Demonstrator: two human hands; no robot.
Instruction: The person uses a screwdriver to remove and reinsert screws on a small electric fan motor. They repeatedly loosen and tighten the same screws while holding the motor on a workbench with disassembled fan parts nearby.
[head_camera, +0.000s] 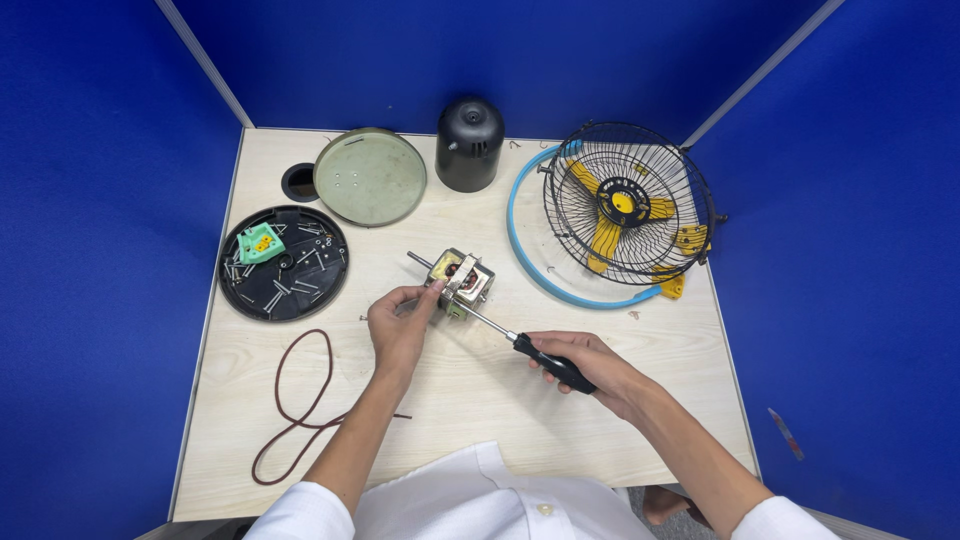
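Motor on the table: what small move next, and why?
Probably turn the screwdriver in place. Its tip appears to sit at the motor, the left hand steadies the motor, and the right hand grips the handle.

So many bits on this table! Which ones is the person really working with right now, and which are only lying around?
In hand:
- small motor, steadied by the left hand
- screwdriver, gripped by the right hand, tip at the motor

Lying about:
- black tray of screws
- round greenish plate
- black motor cover
- wire fan guard with yellow blades
- blue ring
- brown cord
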